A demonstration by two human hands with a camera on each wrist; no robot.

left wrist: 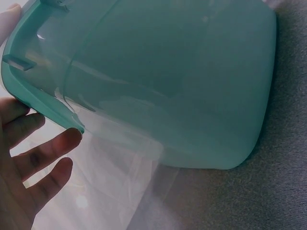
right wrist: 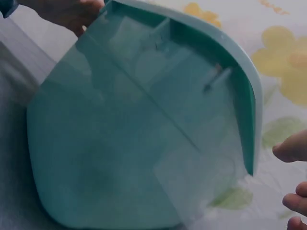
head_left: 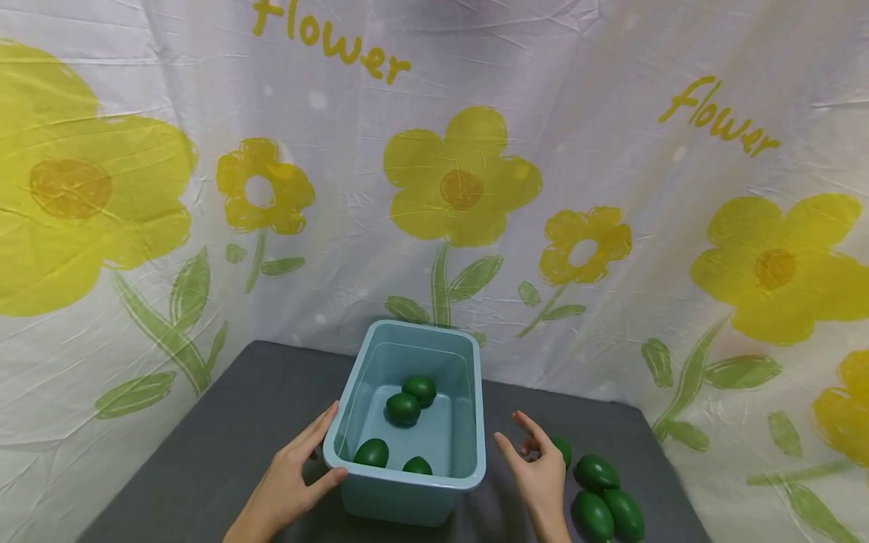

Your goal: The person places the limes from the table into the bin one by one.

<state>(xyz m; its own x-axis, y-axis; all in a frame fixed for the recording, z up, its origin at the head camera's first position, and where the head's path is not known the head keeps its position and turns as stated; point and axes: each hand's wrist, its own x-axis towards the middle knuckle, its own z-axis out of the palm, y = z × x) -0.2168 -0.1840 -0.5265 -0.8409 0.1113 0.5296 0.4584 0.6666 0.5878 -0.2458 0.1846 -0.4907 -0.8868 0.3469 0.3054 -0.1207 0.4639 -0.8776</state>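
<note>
A light blue plastic bin (head_left: 400, 477) stands upright in the head view, with several dark green oval fruits (head_left: 403, 408) on its floor. My left hand (head_left: 288, 471) holds the bin's near left corner, thumb at the front rim and fingers along the left side. In the left wrist view, spread fingers (left wrist: 50, 148) meet the rim. To the right of the bin, my right hand (head_left: 539, 475) is raised with nothing in it, thumb and fingertips apart. One green fruit (head_left: 562, 450) is partly hidden behind this hand.
More green fruits (head_left: 596, 473) lie in a group on the dark grey table (head_left: 271, 400), right of my right hand. A white curtain (head_left: 339, 249) printed with yellow flowers hangs behind and along the sides of the table.
</note>
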